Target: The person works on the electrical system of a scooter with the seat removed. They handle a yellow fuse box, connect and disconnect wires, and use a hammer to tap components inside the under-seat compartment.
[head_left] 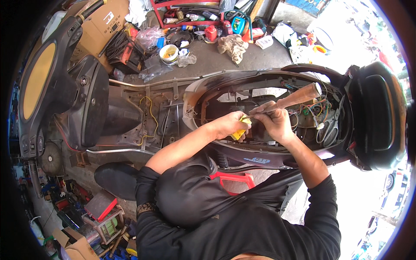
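A stripped scooter (130,108) lies across the view with its body panels off and its under-seat bay open. My left hand (229,125) reaches into that bay and grips a small yellow part (239,133). My right hand (274,123) holds a tool with a long wooden handle (299,97), the handle sticking up to the right and its tip hidden by my fingers near the yellow part. Coloured wires (318,110) bunch just right of my hands. The black seat (377,117) is tipped up at the far right.
Tools, cans, rags and a white tub (169,53) litter the concrete floor behind the scooter. A red shelf (182,13) stands at the back. Boxes and parts (104,212) crowd the lower left. A red-handled tool (234,178) sits at my lap.
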### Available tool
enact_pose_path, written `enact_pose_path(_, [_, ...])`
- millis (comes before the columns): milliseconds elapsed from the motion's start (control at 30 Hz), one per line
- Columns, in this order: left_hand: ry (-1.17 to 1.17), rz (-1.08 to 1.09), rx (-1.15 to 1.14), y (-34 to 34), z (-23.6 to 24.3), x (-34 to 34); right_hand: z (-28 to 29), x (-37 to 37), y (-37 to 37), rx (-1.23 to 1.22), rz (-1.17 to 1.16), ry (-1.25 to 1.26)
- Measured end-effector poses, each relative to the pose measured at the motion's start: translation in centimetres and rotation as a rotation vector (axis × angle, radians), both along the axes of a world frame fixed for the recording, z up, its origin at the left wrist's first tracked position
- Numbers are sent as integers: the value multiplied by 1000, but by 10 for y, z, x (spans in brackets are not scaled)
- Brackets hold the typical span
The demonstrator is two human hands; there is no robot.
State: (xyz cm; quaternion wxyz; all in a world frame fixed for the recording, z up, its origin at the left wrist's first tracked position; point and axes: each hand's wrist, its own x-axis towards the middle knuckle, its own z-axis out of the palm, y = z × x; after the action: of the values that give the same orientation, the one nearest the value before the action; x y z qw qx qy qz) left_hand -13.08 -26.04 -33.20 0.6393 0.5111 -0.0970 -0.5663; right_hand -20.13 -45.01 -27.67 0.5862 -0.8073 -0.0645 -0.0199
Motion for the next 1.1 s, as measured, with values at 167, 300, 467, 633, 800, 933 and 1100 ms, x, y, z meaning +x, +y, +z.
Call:
enact_pose_path(167, [10, -39, 13, -1, -5, 1, -9, 0, 3, 149, -103, -3])
enact_pose_path(300, [-11, -29, 17, 0, -3, 0, -8, -2, -3, -186, -113, -86])
enact_pose_path(467, [-71, 39, 9, -2, -5, 2, 4, 3, 8, 6, -161, -153])
enact_pose_path(633, [-346, -152, 35, -5, -12, -2, -1, 3, 2, 81, -171, 49])
enact_pose_path(800, [-687, -403, 201, -5, 8, -8, 0, 1, 4, -167, -156, -6])
enact_pose_path(933, [-708, -367, 226, -1, -1, -6, 5, 3, 5, -233, -131, 33])
enact_pose_path(1100, [-776, -368, 205, -2, -4, -4, 5, 0, 4, -272, -92, 2])
